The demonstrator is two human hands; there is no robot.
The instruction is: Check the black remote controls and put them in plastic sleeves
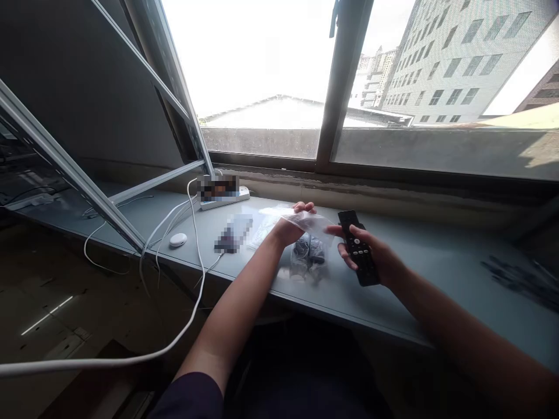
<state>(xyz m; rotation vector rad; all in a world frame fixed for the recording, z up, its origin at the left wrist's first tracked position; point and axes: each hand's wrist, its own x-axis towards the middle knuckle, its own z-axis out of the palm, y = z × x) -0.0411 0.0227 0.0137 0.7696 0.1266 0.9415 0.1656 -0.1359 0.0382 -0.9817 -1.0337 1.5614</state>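
Observation:
My right hand [375, 256] is wrapped round a black remote control [358, 247], held above the grey sill with its buttons facing up. My left hand [290, 224] pinches the top edge of a clear plastic bag [308, 244] that hangs down to the sill and has dark items inside. The bag's upper corner reaches across to the fingertips of my right hand, just left of the remote.
The grey window sill [437, 256] runs left to right below a large window. On it lie a white power strip [225, 198], white cables [192, 233], a small white round object [178, 239], more clear bags [266, 224] and dark items [519, 276] at far right. A metal frame [87, 180] slants at left.

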